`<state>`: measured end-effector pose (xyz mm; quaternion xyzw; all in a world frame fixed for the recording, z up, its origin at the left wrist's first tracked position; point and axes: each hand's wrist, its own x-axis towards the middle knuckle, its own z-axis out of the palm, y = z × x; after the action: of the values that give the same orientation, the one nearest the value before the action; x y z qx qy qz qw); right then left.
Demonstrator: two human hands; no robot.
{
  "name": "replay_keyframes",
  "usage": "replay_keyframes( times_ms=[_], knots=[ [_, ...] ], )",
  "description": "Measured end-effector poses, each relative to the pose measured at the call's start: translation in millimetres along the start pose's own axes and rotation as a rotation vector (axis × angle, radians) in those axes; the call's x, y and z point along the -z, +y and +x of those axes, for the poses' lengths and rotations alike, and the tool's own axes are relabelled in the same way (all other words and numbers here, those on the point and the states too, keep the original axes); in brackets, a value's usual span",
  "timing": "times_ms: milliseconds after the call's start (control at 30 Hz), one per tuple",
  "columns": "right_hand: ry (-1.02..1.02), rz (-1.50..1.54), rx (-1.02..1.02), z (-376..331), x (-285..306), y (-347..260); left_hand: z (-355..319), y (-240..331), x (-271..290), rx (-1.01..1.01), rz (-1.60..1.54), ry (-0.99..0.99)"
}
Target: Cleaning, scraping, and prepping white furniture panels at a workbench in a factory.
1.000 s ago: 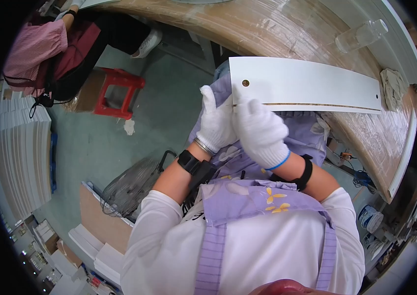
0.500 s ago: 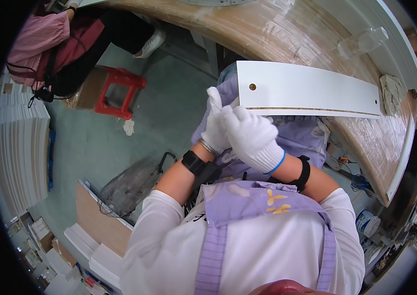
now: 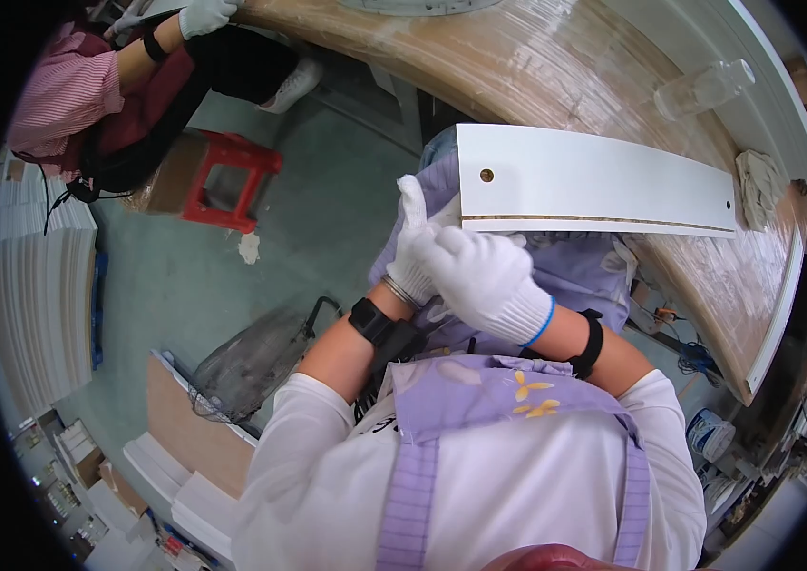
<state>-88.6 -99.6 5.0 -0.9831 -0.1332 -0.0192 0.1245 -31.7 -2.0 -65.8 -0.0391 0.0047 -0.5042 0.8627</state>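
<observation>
My left hand (image 3: 415, 257), in a white knit glove, is just off the near left corner of a long white board (image 3: 593, 181). One of its digits stretches upward; the others are mostly hidden behind my right hand (image 3: 484, 285). That hand, gloved in white with a blue cuff edge, crosses over the left one with its fingers curled in. What its fingers hold, if anything, is hidden. The board has a round hole near each end and a narrow brown groove along its near edge. It lies across my lap and the wrapped table (image 3: 508, 67).
A clear bottle (image 3: 703, 88) and a crumpled cloth (image 3: 758, 190) are on the table. At the upper left a co-worker (image 3: 75, 105) sits by a red stool (image 3: 232, 181). Stacked white panels (image 3: 37, 305) stand at the left, and a dark mesh basket (image 3: 256, 362) is on the floor.
The board's left end and my right hand have shifted slightly toward me. The co-worker's gloved hand has come into view at the upper left.
</observation>
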Motion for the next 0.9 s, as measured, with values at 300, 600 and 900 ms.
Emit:
replay_keyframes(
  times_ms=[300,600,900],
  knots=[
    [-0.043,-0.151,-0.002,-33,52,84,3,1,-18,-0.032,0.150,0.147],
    [-0.084,-0.086,0.146,-25,52,92,3,0,-21,-0.020,0.177,0.192],
    [-0.049,0.021,0.174,-24,53,100,4,1,-17,-0.015,0.188,0.199]
  ],
)
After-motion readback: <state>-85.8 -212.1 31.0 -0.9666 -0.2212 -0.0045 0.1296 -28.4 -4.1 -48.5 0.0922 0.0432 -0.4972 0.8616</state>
